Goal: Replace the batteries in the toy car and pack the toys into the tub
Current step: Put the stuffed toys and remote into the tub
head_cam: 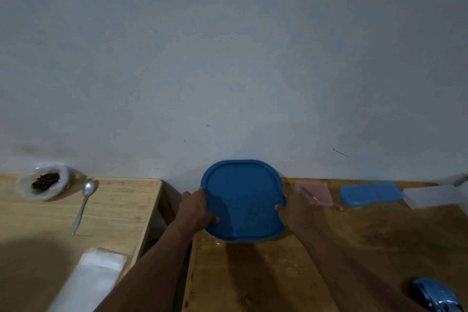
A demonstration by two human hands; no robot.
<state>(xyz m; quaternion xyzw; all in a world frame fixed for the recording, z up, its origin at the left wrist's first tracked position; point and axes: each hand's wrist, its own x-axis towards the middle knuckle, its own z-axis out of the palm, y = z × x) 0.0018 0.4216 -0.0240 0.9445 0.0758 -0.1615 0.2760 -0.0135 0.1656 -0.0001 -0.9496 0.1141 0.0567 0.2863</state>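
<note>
From the head view we see a blue tub lid [243, 197], a smooth plastic square with rounded corners and a raised rim, held flat between both hands at the far edge of the darker wooden bench [291, 273]. A sliver of the tub [222, 238] shows under its near edge; we cannot tell whether the lid is pressed home. The left hand [196, 210] grips the lid's left side, thumb on top and fingers [186, 195] curled round the rim. The right hand [295, 206] clamps the right side the same way, thumb on top. Both grips are closed on the lid.

The toy car [435, 296], shiny blue and rounded, sits at the near right corner of this bench, well apart from the tub. Along the wall to the right lie a flat pink square [315, 192], a blue oblong box [371, 194] and a pale translucent box [433, 196].

A paler wooden bench [121, 200] stands to the left across a gap. On it rest a metal spoon [83, 205], a clear bag of dark bits [43, 181] and a clear plastic sheet [93, 276].
</note>
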